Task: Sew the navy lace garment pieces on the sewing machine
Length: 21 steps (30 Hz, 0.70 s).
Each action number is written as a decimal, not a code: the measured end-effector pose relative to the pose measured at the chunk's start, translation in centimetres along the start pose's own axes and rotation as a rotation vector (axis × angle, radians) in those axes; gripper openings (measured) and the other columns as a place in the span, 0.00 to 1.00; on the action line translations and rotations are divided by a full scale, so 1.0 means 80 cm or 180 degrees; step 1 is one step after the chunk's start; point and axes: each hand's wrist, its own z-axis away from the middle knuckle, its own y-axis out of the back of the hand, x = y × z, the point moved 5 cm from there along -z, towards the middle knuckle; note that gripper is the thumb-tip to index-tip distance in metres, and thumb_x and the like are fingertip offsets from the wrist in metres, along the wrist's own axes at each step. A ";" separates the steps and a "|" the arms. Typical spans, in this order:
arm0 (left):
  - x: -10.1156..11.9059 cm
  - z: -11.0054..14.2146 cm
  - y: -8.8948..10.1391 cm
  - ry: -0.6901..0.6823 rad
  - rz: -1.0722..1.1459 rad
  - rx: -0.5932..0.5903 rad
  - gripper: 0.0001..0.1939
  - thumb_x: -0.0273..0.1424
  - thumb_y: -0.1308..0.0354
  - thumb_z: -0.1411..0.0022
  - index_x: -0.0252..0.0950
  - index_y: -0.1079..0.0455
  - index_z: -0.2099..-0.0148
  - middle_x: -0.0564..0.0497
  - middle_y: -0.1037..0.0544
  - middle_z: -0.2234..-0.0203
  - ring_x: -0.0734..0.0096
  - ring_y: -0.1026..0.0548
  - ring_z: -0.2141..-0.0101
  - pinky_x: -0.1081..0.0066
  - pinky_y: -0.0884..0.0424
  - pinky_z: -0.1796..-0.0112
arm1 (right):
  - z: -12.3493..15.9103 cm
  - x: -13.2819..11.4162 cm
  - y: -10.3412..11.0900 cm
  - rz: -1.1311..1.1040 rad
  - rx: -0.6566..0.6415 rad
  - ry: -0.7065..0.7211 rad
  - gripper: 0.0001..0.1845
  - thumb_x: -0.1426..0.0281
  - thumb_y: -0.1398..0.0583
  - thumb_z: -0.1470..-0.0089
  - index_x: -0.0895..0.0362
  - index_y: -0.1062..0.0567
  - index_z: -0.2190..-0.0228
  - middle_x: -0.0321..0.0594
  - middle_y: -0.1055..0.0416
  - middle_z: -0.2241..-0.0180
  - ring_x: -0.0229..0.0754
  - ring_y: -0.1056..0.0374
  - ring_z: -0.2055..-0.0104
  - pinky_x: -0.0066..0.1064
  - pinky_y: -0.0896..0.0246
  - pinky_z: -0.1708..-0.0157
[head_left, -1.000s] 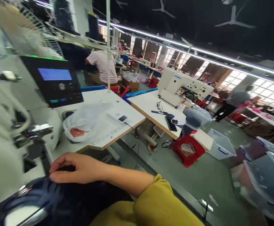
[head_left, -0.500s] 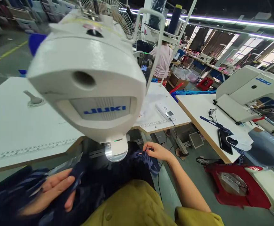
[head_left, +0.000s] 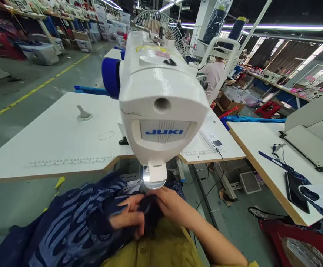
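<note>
Two tables (head_left: 47, 137): one around the machine (head_left: 164, 92), one right of it. One cloth (head_left: 67, 226) bunches below and left of the machine. Both your hands touch it: left hand (head_left: 129, 217) with fingers bent, slightly parted; right hand (head_left: 174, 205) nearest the machine, fingertips hidden, pinch unclear.

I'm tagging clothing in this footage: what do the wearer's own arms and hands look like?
The left hand and right hand wear no gloves; the right wrist has no watch. A mustard-yellow sleeve shows near the right elbow, matching the buttoned shirt. The left sleeve is hidden.
</note>
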 end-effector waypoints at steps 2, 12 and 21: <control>-0.002 0.005 0.003 -0.0119 -0.0453 0.0109 0.38 0.45 0.29 0.65 0.40 0.34 0.51 0.56 0.25 0.82 0.75 0.34 0.83 0.80 0.44 0.83 | 0.005 -0.006 0.016 0.0390 -0.0440 0.0009 0.15 0.75 0.49 0.41 0.55 0.26 0.56 0.42 0.26 0.59 0.42 0.30 0.58 0.29 0.37 0.59; 0.095 0.022 0.014 -0.0692 -0.0951 0.1171 0.16 0.44 0.46 0.41 0.40 0.41 0.57 0.61 0.33 0.86 0.84 0.41 0.91 0.84 0.48 0.87 | -0.024 -0.010 0.110 -0.0154 0.0168 -0.0302 0.16 0.61 0.46 0.40 0.57 0.32 0.75 0.30 0.39 0.77 0.32 0.44 0.73 0.24 0.52 0.75; 0.099 0.005 0.030 -0.1886 -0.1435 0.2200 0.18 0.38 0.30 0.57 0.39 0.28 0.63 0.51 0.30 0.67 0.72 0.28 0.71 0.76 0.31 0.75 | -0.038 0.000 0.102 0.0207 0.0389 -0.0575 0.19 0.60 0.43 0.44 0.56 0.39 0.80 0.28 0.46 0.80 0.32 0.49 0.76 0.26 0.59 0.77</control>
